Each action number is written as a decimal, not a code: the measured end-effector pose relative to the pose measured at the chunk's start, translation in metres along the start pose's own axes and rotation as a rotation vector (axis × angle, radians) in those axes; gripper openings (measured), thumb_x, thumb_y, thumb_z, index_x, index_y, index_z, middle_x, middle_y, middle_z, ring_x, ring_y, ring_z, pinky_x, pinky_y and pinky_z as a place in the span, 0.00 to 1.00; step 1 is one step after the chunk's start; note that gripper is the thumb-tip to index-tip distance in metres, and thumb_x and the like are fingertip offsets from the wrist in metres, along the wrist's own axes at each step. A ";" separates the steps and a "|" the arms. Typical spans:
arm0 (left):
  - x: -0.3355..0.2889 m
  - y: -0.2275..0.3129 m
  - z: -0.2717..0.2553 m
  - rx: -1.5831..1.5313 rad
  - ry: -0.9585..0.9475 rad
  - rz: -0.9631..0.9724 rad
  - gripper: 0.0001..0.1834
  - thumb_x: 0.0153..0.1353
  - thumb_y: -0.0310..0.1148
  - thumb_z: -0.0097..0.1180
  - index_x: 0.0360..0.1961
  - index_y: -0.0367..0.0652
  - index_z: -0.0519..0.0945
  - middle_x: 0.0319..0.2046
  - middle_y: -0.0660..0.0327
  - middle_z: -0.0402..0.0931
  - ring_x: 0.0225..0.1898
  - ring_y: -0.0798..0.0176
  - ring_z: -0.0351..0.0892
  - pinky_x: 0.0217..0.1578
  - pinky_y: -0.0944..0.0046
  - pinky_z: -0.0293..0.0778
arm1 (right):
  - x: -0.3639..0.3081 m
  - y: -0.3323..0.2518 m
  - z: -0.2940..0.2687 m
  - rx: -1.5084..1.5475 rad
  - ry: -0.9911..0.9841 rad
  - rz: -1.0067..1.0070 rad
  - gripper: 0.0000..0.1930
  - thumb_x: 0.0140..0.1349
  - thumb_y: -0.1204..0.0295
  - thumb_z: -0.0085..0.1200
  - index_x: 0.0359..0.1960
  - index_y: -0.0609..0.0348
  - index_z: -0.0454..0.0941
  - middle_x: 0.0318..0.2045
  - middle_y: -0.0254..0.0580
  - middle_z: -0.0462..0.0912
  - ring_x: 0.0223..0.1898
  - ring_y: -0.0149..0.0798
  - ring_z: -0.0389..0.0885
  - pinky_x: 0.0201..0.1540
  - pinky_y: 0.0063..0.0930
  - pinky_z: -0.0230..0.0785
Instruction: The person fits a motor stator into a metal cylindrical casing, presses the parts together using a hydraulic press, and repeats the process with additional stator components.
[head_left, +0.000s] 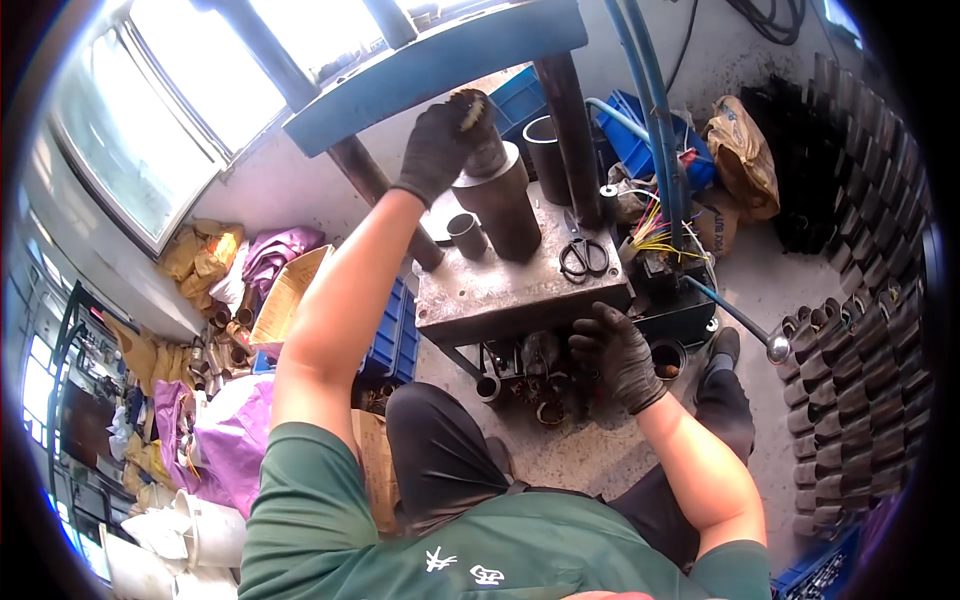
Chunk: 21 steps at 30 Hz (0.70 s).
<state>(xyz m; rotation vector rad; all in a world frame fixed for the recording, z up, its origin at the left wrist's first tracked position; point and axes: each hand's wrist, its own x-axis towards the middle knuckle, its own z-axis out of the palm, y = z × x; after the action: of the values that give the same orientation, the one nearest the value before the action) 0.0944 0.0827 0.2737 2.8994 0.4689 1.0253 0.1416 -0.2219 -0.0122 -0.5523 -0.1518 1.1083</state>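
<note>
My left hand (437,150), in a dark glove, reaches up to the metal press. Its fingers close on a small yellowish piece with a toothed edge (473,112), partly hidden by the glove. Just below that hand, a narrower metal cylinder (487,155) rests on a thick steel cylinder (508,215) on the press table (470,298). A short steel tube (466,236) stands to the left of it. Black-handled scissors (584,260) lie at the table's right. My right hand (615,352), also gloved, hovers by the table's front edge, fingers apart and holding nothing.
A blue press beam (440,75) spans above the table between dark columns. At the right stand a long lever with a ball end (778,347) and stacks of curved metal pieces (860,390). Blue crates (400,335) and a purple sack (235,440) sit at the left.
</note>
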 end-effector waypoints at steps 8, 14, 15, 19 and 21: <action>0.048 -0.043 0.006 0.264 -0.288 -0.061 0.30 0.68 0.58 0.57 0.52 0.40 0.85 0.44 0.49 0.88 0.47 0.46 0.86 0.54 0.55 0.77 | 0.005 0.006 -0.002 -0.089 -0.006 0.079 0.24 0.67 0.55 0.65 0.60 0.48 0.77 0.46 0.46 0.87 0.44 0.47 0.87 0.51 0.48 0.82; 0.050 -0.044 -0.001 0.224 -0.402 -0.121 0.32 0.66 0.59 0.60 0.53 0.38 0.86 0.46 0.47 0.87 0.47 0.47 0.86 0.54 0.56 0.77 | 0.003 0.012 0.002 -0.116 -0.044 0.091 0.24 0.71 0.59 0.62 0.63 0.54 0.73 0.45 0.45 0.87 0.42 0.43 0.88 0.48 0.42 0.84; 0.050 -0.045 -0.002 0.218 -0.416 -0.146 0.32 0.66 0.58 0.61 0.54 0.38 0.86 0.46 0.47 0.87 0.47 0.48 0.85 0.54 0.56 0.76 | 0.003 0.013 0.002 -0.112 -0.057 0.087 0.23 0.73 0.60 0.61 0.64 0.56 0.73 0.44 0.44 0.88 0.41 0.40 0.88 0.45 0.38 0.85; 0.050 -0.057 -0.002 0.171 -0.366 -0.148 0.31 0.67 0.56 0.62 0.54 0.38 0.86 0.49 0.47 0.87 0.49 0.49 0.85 0.55 0.56 0.76 | 0.002 0.017 0.001 -0.116 -0.084 0.083 0.23 0.72 0.61 0.62 0.64 0.56 0.73 0.45 0.45 0.87 0.41 0.41 0.89 0.46 0.38 0.86; 0.049 -0.056 -0.001 0.148 -0.387 -0.114 0.31 0.68 0.56 0.62 0.55 0.38 0.85 0.51 0.48 0.86 0.50 0.51 0.84 0.56 0.57 0.75 | 0.001 0.016 0.001 -0.129 -0.062 0.084 0.23 0.72 0.61 0.63 0.63 0.56 0.73 0.45 0.45 0.87 0.42 0.42 0.89 0.47 0.40 0.86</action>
<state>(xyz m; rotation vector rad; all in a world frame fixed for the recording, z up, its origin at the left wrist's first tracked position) 0.1148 0.1500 0.2975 3.0468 0.6981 0.4138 0.1285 -0.2155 -0.0190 -0.6444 -0.2568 1.2034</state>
